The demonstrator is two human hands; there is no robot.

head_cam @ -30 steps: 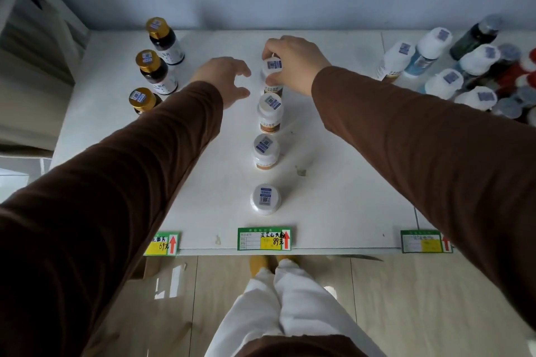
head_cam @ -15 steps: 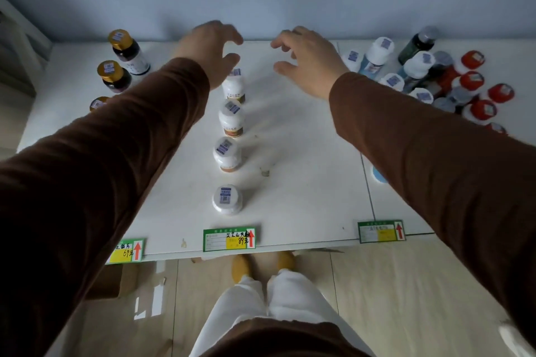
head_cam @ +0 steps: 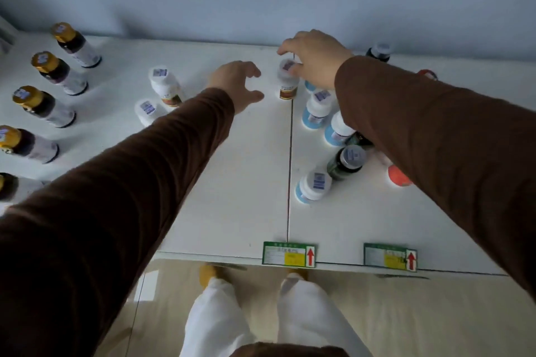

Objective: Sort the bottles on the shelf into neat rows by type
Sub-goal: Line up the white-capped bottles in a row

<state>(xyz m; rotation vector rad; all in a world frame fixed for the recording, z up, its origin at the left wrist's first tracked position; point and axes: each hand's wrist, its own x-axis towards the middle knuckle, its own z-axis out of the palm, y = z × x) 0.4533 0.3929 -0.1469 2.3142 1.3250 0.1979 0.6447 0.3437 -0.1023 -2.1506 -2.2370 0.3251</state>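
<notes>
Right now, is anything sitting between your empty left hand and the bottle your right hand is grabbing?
No. In the head view, only bare shelf separates the left hand from the bottle the right hand grips.

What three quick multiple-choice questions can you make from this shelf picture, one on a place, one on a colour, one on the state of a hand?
1. Where do the dark glass bottles with gold caps stand?
A. the shelf's left side
B. the shelf's right side
C. the floor

2. What colour is the band at the base of the white plastic bottle under the right hand?
A. green
B. brown
C. pink

3. What is the left hand doing?
A. gripping a cap
B. pressing a shelf label
C. hovering open, holding nothing

Answers:
1 A, they line the left side of the white shelf.
2 B, a brown band shows below its white body.
3 C, its fingers are spread, with no grip on any bottle.
</notes>
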